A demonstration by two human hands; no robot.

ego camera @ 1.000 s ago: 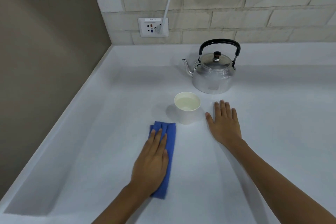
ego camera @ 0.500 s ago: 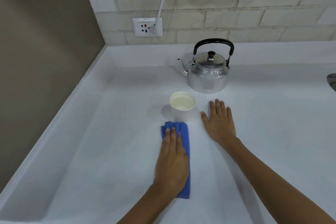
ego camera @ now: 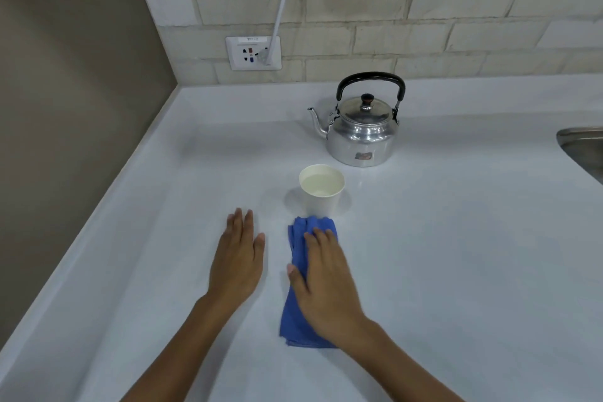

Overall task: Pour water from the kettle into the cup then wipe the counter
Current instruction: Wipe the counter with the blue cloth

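On the white surface (ego camera: 440, 254), from left to right: the left hand (ego camera: 239, 259) lies flat and empty, fingers spread loosely; beside it the right hand (ego camera: 326, 284) presses flat on the folded blue cloth (ego camera: 295, 320), fingers extended, not gripping. Ahead, touching the cloth's far end, stands the cup (ego camera: 321, 192), filled; the kettle (ego camera: 362, 130) sits upright behind. Pouring looks finished; wiping is under way. Next stroke should steer clear of the cup.

Wall socket (ego camera: 253, 53) w/ white cord (ego camera: 283, 3) plugged in, brick wall (ego camera: 424, 19) behind; sink edge (ego camera: 580, 143) far right
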